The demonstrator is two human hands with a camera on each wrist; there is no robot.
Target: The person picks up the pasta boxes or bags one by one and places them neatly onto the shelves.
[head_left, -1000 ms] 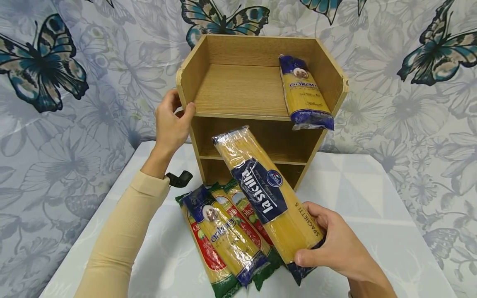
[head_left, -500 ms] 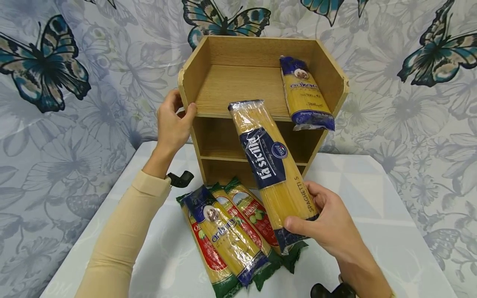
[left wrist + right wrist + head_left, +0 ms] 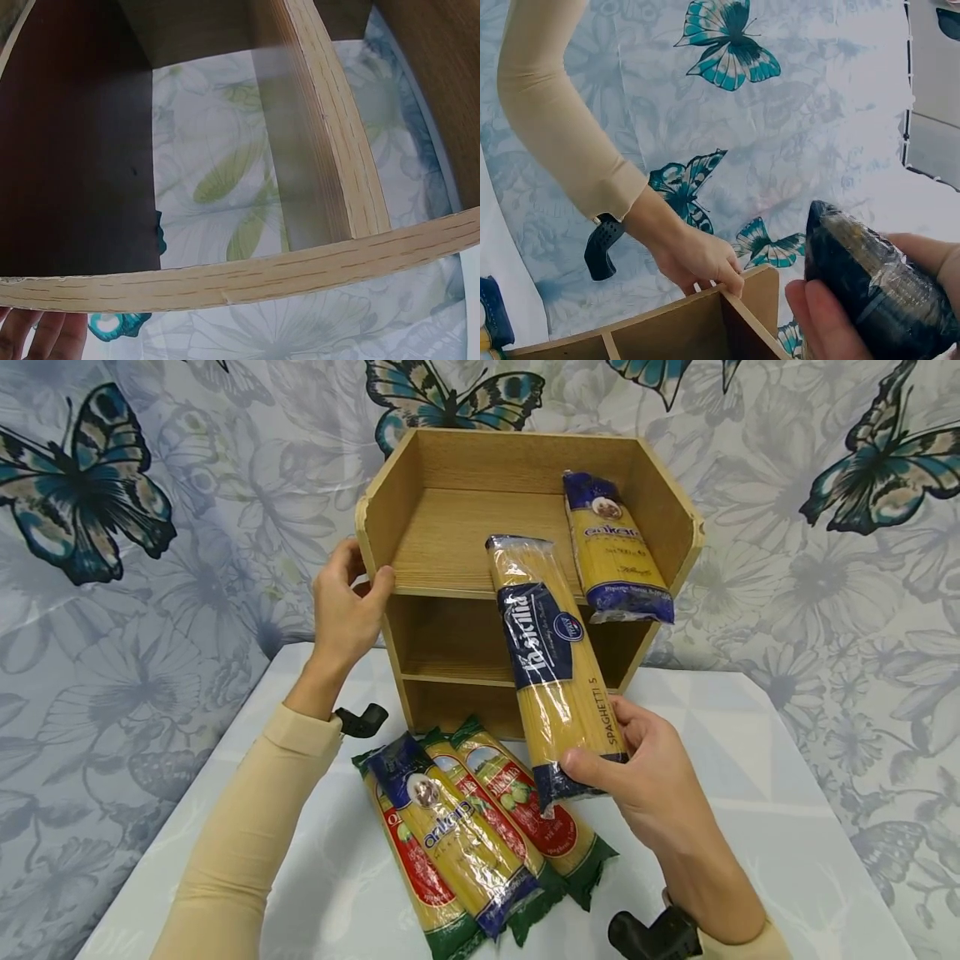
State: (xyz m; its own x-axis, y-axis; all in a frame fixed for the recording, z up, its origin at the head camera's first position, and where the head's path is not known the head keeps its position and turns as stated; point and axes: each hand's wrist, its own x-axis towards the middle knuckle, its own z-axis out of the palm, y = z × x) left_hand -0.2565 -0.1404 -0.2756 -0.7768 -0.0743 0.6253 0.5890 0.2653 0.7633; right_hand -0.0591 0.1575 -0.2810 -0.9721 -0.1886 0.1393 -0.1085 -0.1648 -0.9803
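Apparently the person wants the shelf kept steady, for the left hand pinches the left side panel of the light-brown wooden shelf unit, thumb at the front edge and fingers curled round the outer face, so there is hardly any opening between them beyond the board's thickness. The right hand is closed round the lower end of a long, clear-and-navy plastic packet of yellow spaghetti, thumb across the top and fingers round the side and underneath, spread only as wide as the packet. Holding it by that end probably lets its far end reach toward the shelf with the hand out of the way; that end overlaps the top shelf's front edge from where I stand, though I can't tell whether they touch. Up there, a blue-and-yellow plastic pasta packet lies lengthwise near the right wall, its front end jutting past the edge, likely because it is longer than the board is deep. On the glossy white worktop, three red-labelled pasta packets with green ends lie fanned out before the unit, with another blue-ended yellow packet resting on top of them.
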